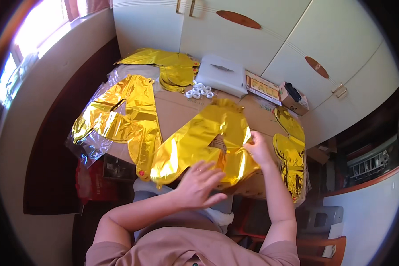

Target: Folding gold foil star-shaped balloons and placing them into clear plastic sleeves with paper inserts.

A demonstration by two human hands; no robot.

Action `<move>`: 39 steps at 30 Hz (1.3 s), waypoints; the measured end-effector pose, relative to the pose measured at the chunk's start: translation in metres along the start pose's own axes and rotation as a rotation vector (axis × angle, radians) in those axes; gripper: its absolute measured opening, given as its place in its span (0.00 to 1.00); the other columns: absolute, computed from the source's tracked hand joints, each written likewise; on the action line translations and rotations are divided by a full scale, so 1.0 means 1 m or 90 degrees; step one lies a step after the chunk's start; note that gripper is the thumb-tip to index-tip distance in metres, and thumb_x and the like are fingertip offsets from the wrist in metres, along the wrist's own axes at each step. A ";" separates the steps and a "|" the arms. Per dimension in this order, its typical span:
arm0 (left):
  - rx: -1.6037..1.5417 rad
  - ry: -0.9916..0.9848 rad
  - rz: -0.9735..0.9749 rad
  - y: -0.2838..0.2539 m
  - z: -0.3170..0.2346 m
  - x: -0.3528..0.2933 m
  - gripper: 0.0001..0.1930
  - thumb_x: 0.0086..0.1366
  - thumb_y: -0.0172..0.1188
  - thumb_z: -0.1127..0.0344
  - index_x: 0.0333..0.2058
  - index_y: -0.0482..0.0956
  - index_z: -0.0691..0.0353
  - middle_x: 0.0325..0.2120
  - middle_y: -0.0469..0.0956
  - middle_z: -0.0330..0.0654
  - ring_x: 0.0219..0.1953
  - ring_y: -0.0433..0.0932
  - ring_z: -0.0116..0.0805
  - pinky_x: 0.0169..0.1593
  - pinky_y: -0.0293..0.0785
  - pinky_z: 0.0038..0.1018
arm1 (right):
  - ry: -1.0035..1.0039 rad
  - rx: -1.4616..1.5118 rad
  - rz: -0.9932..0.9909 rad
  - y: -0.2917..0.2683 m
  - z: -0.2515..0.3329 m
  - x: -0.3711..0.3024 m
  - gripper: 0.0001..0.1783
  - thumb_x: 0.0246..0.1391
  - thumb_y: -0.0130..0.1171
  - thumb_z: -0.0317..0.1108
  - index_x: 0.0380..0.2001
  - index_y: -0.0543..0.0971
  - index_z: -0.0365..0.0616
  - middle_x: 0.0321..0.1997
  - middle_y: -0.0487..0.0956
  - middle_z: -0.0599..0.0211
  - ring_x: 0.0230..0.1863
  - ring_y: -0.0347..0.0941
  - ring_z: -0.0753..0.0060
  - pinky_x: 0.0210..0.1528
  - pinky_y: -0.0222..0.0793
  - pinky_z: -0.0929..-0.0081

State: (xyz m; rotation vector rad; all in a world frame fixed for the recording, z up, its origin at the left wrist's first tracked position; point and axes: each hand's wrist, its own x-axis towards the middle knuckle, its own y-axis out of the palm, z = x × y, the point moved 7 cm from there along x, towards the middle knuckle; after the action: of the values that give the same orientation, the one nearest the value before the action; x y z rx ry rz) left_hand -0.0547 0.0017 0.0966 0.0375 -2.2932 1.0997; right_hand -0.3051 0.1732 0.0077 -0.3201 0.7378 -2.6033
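Note:
A flat gold foil balloon (pixel 190 137) with a cut-out opening in its middle lies before me on the cardboard-covered table. My right hand (pixel 258 150) pinches its right edge between thumb and fingers. Over the balloon's lower edge is my left hand (pixel 200 184), palm down with fingers apart; whether it touches the foil I cannot tell. A second gold foil balloon (pixel 142 106), also deflated and with an opening, is spread out to the left, partly on clear plastic wrap (pixel 95 146). More gold foil balloons (pixel 177 68) are stacked at the back left.
White tape-like rolls (pixel 198 91) cluster by a pale lidded box (pixel 221 75) at the back. Beside it are a flat picture-covered box (pixel 262 86) and a small carton (pixel 293 99). Further gold foil (pixel 290 146) lies along the right edge. Cabinets (pixel 248 40) rise behind the table.

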 end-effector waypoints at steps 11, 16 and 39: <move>0.225 -0.132 0.078 -0.018 0.063 -0.018 0.24 0.53 0.68 0.55 0.45 0.77 0.61 0.40 0.74 0.47 0.46 0.74 0.49 0.51 0.69 0.43 | 0.024 -0.208 0.029 -0.046 0.000 0.025 0.33 0.45 0.69 0.29 0.56 0.71 0.39 0.52 0.79 0.48 0.54 0.76 0.47 0.55 0.71 0.60; 0.176 -0.090 0.056 -0.025 0.044 -0.036 0.17 0.51 0.69 0.53 0.34 0.78 0.58 0.28 0.73 0.40 0.36 0.74 0.42 0.40 0.66 0.37 | -0.074 -0.338 -0.016 -0.041 0.036 0.006 0.38 0.52 0.67 0.35 0.66 0.66 0.49 0.69 0.63 0.43 0.68 0.59 0.40 0.68 0.58 0.55; 0.339 -0.188 0.015 -0.030 0.448 0.276 0.13 0.59 0.59 0.62 0.40 0.82 0.61 0.46 0.78 0.50 0.50 0.78 0.51 0.52 0.77 0.43 | -0.208 -0.262 0.070 -0.013 0.122 0.104 0.16 0.57 0.63 0.34 0.48 0.81 0.42 0.54 0.77 0.56 0.53 0.76 0.54 0.51 0.76 0.66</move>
State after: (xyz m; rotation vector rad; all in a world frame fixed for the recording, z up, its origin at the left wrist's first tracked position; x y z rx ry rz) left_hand -0.4968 -0.2799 0.0442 0.4048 -2.1771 1.7892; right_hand -0.3624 0.0822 0.1270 -0.7810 1.1265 -2.2043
